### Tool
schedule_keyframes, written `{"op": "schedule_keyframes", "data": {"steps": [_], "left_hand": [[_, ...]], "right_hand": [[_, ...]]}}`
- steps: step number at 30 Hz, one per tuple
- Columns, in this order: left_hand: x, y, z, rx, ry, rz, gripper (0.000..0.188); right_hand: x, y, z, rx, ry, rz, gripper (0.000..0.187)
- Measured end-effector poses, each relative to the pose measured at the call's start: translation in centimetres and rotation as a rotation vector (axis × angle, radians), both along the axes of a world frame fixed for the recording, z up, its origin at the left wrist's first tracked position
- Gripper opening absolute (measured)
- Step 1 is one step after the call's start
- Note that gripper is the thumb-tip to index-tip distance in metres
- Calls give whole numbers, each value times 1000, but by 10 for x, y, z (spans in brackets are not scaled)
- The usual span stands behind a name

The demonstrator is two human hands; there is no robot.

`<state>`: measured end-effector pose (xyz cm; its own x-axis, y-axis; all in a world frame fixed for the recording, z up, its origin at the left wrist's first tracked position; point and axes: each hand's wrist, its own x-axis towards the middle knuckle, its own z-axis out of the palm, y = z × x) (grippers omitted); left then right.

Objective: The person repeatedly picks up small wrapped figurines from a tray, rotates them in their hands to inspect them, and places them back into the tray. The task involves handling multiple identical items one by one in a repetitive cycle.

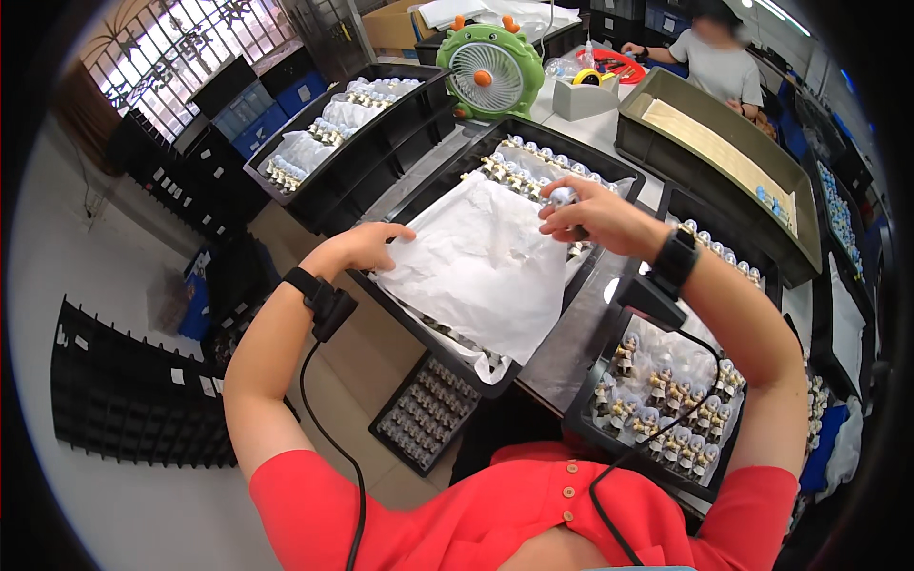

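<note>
My left hand (367, 245) rests on the left edge of a white tissue sheet (481, 266) that covers most of a black tray (433, 190) of small wrapped figurines (519, 169). My right hand (588, 214) is over the tray's far right part, fingers closed around one small figurine (562, 197). Rows of figurines show uncovered along the tray's far edge. Both wrists wear black bands with cables.
A second black tray (583, 411) of bagged figurines sits at my right. Another tray (328, 167) with white packets lies far left, a green desk fan (490, 68) behind. A long olive bin (724, 157) stands at the right; another person (714, 57) works beyond it.
</note>
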<state>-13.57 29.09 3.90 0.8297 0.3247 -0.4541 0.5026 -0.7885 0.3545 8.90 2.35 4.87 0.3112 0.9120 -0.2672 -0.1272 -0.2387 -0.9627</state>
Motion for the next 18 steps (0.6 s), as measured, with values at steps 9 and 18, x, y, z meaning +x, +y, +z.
{"op": "schedule_keyframes", "data": {"steps": [9, 18], "left_hand": [[43, -34, -14, 703, -21, -267, 37], [103, -52, -68, 240, -153, -399, 40]], "right_hand": [[-12, 25, -57, -305, -321, 232, 66], [-9, 27, -53, -372, -431, 239, 64]]}}
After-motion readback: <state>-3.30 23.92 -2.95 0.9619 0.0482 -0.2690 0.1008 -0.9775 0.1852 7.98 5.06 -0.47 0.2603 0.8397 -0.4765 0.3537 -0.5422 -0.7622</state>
